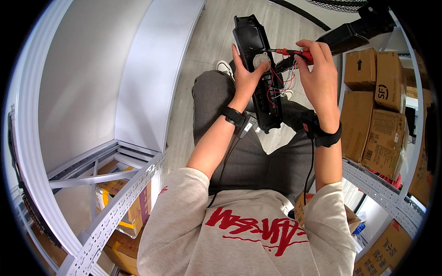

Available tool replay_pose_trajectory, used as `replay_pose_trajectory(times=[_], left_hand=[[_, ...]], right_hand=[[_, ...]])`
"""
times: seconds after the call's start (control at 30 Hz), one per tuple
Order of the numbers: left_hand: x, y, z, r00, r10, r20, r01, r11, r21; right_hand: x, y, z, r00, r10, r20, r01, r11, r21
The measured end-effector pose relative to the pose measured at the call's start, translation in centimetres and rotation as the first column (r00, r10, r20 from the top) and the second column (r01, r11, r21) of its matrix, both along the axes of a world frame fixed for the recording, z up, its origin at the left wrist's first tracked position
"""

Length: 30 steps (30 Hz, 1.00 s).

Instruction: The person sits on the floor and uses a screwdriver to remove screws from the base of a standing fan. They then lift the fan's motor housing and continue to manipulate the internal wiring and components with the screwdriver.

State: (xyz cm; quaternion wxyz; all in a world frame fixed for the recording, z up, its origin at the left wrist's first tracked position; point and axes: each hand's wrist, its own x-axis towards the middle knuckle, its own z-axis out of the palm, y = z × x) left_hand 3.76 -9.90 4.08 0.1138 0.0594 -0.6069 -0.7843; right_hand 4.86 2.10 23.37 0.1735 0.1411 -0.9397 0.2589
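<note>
A long black plastic housing is held up above my lap, its inner side facing me. My left hand grips it by the left edge, with the thumb pressed on a round silvery motor-like part seated inside. In my right hand is a red-and-black screwdriver, pinched between thumb and fingers. Its shaft points left, and the tip appears to meet the housing just above the round part. Thin red and white wires loop from the housing's right side toward my right hand.
Cardboard boxes are stacked on a rack at the right. A black metal arm or stand crosses the upper right. At the left stands a white panel above a perforated metal frame. Black cables run from both wristbands.
</note>
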Motion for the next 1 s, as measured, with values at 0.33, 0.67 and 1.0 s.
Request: replay_pose_trajectory(times=[0.33,0.67,1.0], left_hand=[[0.1,-0.2,1.9,0.983,0.008,-0.184,-0.051,0.972,-0.228],[-0.1,0.1,1.2,0.985,0.005,-0.174,-0.050,0.965,-0.258],[-0.2,0.1,0.5,0.982,0.007,-0.190,-0.056,0.965,-0.256]], right_hand=[[0.8,0.2,-0.1,1.000,0.013,-0.015,-0.013,0.999,-0.031],[1.0,0.3,0.1,0.999,0.031,0.017,-0.030,0.998,-0.053],[1.3,1.0,0.9,0.995,-0.101,0.006,0.099,0.960,-0.261]])
